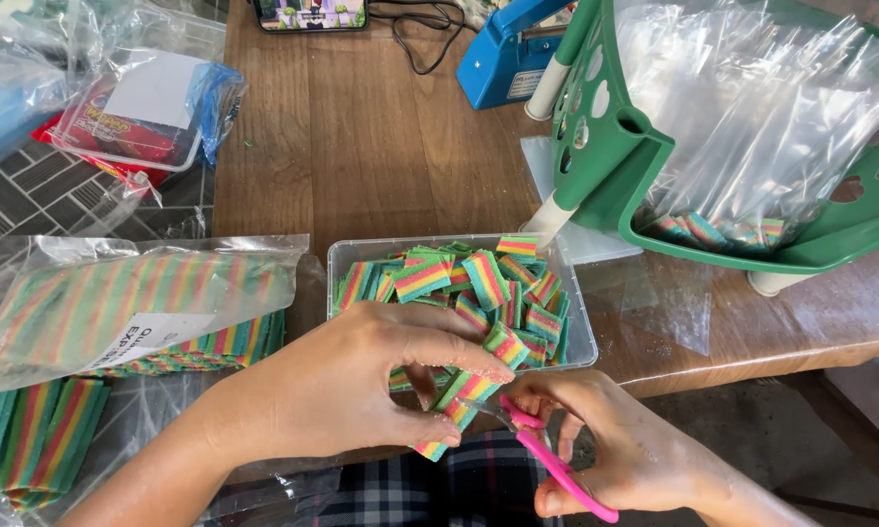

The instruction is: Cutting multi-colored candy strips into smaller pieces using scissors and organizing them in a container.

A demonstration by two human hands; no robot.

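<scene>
Closest in, the left hand (pixel 347 385) is pinched around a rainbow-striped strip (pixel 456 410) – thumb under, fingers over. The strip's long axis runs diagonally, low end toward the lap, top end toward the clear tub (pixel 337 256). The right hand (pixel 615 444) comes in from the other side, fingers closed through the loops of pink scissors (pixel 557 466), with the blades meeting the strip right by the left fingertips. So the strip sits between both hands, left one holding, right one cutting across it.

Just past that, the tub on the counter (pixel 361 137) is full of short striped pieces. To the left, a clear bag of long striped sheets (pixel 118 303) carries a white rectangular label, with more bagged stacks below it.

Farther back: a green plastic rack (pixel 605 161) with round holes draped in clear bags, a blue sealer-looking device (pixel 503 49), and at far left a clear lidded box (pixel 132 117) with a white paper square over red packaging.
</scene>
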